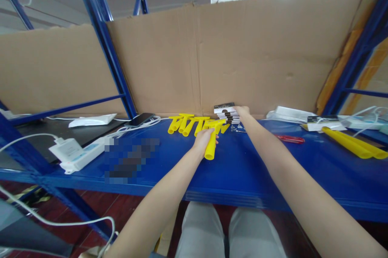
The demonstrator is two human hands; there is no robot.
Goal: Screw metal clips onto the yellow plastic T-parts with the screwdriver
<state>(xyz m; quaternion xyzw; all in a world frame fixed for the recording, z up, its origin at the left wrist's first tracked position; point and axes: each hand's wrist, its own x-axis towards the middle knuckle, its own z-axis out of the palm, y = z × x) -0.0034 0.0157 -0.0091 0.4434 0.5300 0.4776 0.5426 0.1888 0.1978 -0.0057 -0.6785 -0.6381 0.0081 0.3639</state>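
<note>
My left hand (203, 141) is wrapped around a yellow T-shaped plastic handle (210, 151), its open tube end pointing towards me. Behind it, several similar yellow T-shaped handles (186, 129) lie in a row on the blue shelf top (172, 165). Farther back on the right, my right hand (243, 111) reaches to a stack of small black-and-white cards or flat packs (233, 118). Its fingers are closed at the right edge of an upper black-and-white card (223, 110); the fingertips show only in part. Tiny loose pieces (238, 128) lie just in front of the stack.
A red tool (290, 139) lies right of my right arm, with yellow tubes (351, 144) beyond it. Clear plastic packaging (291, 114) sits at the back. Left are a white power strip (86, 155), cables and a dark phone (141, 119). Cardboard (242, 47) walls the back.
</note>
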